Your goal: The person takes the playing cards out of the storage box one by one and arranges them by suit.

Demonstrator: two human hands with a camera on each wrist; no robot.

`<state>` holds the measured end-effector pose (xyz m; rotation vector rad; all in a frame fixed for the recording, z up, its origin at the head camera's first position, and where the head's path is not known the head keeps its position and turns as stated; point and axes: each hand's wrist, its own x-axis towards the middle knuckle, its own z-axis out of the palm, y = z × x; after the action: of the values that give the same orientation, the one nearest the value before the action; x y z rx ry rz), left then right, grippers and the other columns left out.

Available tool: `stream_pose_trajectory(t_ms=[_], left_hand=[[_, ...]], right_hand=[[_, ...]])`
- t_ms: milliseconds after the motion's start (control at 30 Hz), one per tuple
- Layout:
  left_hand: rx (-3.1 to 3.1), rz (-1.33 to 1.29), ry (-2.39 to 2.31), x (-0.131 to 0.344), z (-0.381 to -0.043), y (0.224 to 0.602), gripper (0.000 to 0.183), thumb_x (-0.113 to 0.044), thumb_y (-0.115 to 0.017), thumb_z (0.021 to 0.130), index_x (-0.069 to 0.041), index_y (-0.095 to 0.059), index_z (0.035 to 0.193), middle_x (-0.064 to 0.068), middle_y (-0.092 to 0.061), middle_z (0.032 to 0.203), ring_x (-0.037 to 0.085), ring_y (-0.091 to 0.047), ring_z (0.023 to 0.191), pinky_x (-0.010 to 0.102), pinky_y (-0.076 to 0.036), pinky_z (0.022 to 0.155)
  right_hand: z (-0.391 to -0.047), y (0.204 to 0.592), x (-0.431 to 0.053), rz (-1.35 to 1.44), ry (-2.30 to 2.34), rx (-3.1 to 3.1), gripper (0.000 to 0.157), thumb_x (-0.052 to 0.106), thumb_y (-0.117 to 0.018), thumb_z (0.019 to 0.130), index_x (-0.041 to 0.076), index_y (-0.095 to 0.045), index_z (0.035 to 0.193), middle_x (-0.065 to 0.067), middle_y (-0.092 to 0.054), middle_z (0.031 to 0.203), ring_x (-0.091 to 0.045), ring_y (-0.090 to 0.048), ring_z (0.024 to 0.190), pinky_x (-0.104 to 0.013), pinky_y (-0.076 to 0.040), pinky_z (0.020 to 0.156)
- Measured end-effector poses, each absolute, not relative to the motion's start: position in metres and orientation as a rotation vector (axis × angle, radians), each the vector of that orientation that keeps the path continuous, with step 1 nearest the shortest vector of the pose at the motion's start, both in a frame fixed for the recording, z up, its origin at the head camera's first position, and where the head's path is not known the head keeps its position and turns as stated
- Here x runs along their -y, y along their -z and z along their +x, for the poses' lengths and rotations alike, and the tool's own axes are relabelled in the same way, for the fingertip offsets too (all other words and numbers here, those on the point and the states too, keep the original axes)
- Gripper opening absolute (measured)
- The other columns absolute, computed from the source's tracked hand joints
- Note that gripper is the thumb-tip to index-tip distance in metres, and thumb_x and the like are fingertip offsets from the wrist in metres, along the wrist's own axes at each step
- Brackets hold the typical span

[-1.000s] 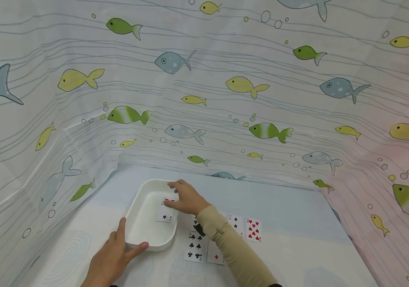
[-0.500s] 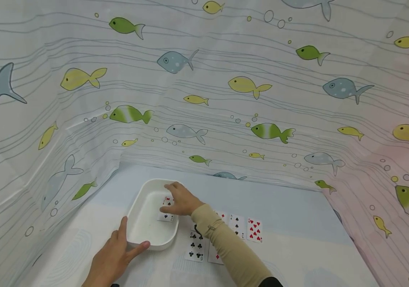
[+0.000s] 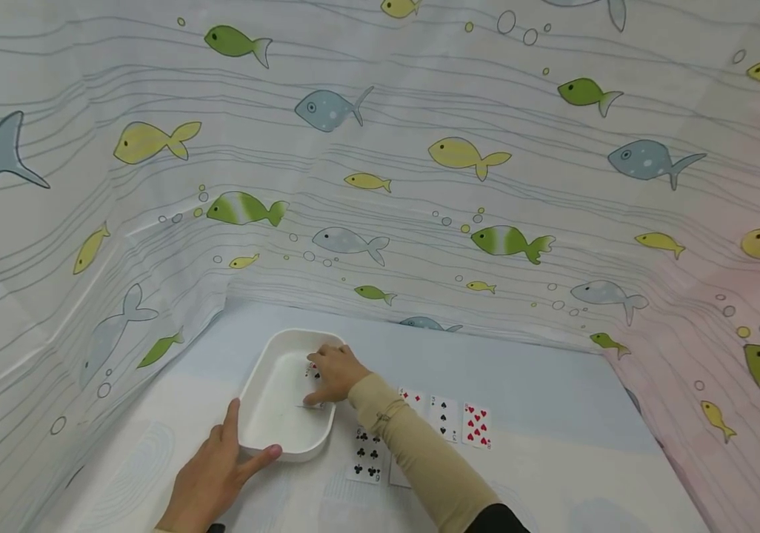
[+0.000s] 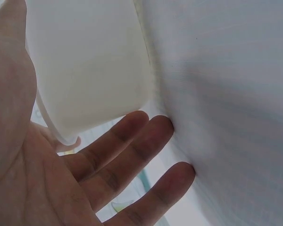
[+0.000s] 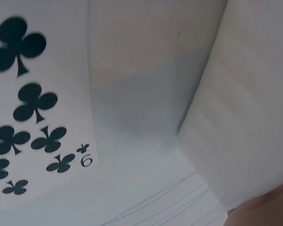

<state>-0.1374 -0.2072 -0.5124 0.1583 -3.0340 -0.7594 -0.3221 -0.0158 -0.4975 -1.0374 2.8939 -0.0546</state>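
Note:
A white plastic tray [image 3: 287,433] stands on the table, left of centre. My left hand [image 3: 210,463] rests at its near left corner, thumb along the near rim and index finger on the left rim. In the left wrist view the other fingers [image 4: 141,146] are straight, low beside the tray wall. Inside the tray, my right hand [image 3: 338,374] is bent over playing cards [image 3: 311,374] at the right wall, thumb at their near end and fingers at the far end. It covers much of them. In the right wrist view the hand shows only at the lower right edge.
Right of the tray lie face-up cards: a six of clubs [image 3: 367,455], a three of spades [image 3: 443,420], a hearts card [image 3: 476,426] and a diamonds card [image 3: 412,396]. My right sleeve hides others. A fish-patterned cloth [image 3: 380,215] rises behind and at both sides.
Over the cards in the tray, my right hand has drawn its thumb and fingers closer together and covers more of them. The left hand stays at the tray corner.

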Motion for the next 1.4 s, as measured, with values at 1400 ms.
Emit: stream_pose_trajectory(t_ms=[1400], left_hand=[[3.023,0.150,0.751,0.207,-0.138,0.513,0.120,-0.075,-0.061,0.085,0.007,-0.013,0.157,0.033,-0.054,0.124,0.042,-0.060,0.108,0.057,-0.050,0.081]], right_hand=[[-0.320,0.502,0.019,-1.057,-0.154,-2.914,0.086,0.070,-0.076,0.076,0.025,-0.055,0.146,0.003,-0.058,0.139,-0.011,-0.053,0.127,-0.035,-0.031,0.113]])
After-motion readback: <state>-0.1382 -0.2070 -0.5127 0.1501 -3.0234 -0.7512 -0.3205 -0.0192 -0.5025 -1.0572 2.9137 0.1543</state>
